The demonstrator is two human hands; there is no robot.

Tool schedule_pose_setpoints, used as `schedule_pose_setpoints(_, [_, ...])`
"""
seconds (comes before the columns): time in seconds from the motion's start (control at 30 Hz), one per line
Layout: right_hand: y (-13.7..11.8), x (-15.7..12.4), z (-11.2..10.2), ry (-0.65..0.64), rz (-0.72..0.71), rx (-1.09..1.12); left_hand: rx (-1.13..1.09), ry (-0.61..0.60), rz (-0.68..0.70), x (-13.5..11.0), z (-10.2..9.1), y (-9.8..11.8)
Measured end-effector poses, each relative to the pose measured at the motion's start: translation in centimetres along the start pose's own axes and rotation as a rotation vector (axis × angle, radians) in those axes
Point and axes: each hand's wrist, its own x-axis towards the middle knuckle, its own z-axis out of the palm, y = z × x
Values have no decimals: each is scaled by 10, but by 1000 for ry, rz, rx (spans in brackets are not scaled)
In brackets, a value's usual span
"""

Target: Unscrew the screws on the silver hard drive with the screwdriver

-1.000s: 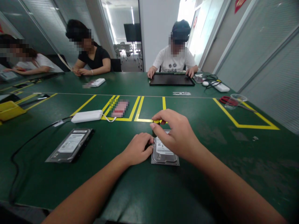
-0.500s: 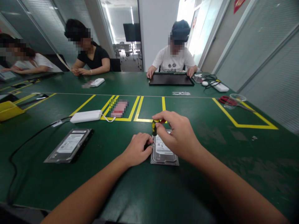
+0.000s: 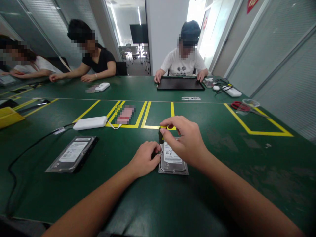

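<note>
A bare hard drive (image 3: 173, 163) lies flat on the green table (image 3: 222, 184) in front of me. My right hand (image 3: 187, 141) pinches the yellow and black handle of a screwdriver (image 3: 161, 135) that stands upright over the drive's left edge. My left hand (image 3: 144, 158) is curled against that same left edge, fingertips at the screwdriver's lower end. What those fingers hold is hidden.
A second hard drive in a clear bag (image 3: 71, 154) lies to the left. A white power bank (image 3: 90, 122) with a cable sits behind it. Yellow tape marks boxes on the table. Three people sit at the far side; one has a black tray (image 3: 181, 84). Red scissors (image 3: 240, 106) lie far right.
My right hand shifted slightly on the screwdriver handle, fingers turning around it. The person in black stretched an arm out to the left. The drive stays in place.
</note>
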Motion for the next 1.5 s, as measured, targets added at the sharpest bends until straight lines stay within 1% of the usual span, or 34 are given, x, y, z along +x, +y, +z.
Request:
schedule_pose_setpoints(0.17, [1,0,1,-36,17,33,-16,6,-9,-1,1,1])
schedule_pose_setpoints(0.27, [2,0,3,-33,6,61,-28,14,-7,-1,3,-1])
schedule_pose_setpoints(0.47, [1,-1,3,-32,-7,41,-70,61,35,-1,4,-2])
schedule_pose_setpoints(0.63, [0,-1,2,-25,18,24,-120,55,17,-2,5,-2])
schedule_pose_setpoints(0.77, [-1,-2,3,-36,38,46,-86,44,15,-1,7,-4])
schedule_pose_setpoints(0.9, [-1,-1,2,-24,30,75,-75,46,15,0,6,-4])
schedule_pose_setpoints(1.13, [-1,-2,3,3,36,46,-93,30,-11,1,5,-4])
schedule_pose_setpoints(1.5, [-2,-4,4,-25,25,73,-97,23,-14,0,8,-8])
